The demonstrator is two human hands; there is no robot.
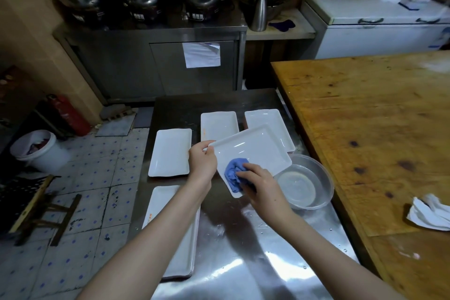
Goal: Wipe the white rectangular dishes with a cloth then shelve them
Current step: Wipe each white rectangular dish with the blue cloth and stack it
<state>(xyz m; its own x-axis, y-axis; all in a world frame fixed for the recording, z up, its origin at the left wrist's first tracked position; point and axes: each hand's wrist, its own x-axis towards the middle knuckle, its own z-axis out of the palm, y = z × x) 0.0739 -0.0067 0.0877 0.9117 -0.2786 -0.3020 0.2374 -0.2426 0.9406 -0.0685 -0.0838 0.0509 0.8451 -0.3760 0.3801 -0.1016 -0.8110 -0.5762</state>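
In the head view I am looking at a white rectangular dish [253, 151], glossy, shallow and raised at the rim, which is being held tilted above the middle of the steel tabletop [243, 238], its right corner overlapping the rim of a clear basin [306, 182]. The left hand [202, 161] is gripping the dish's left corner, fingers curled under and thumb lying over the rim. The right hand [261, 185] is closing its fingers round a bunched blue cloth [235, 173] and pressing it onto the near end of the dish. Two more white dishes [219, 124] are lying side by side toward the far edge of the tabletop, another single dish [170, 153] is sitting at the left edge, and a stack of dishes [180, 251] is resting near the near-left corner, partly under the left forearm. Water drops are shining on the steel. A wooden table [365, 129] is standing against the right edge, carrying a crumpled white rag [428, 214]. Beyond, a steel cabinet [146, 63] is bearing three domed cookers, and a white bucket [39, 151] is standing on the tiled floor at left.
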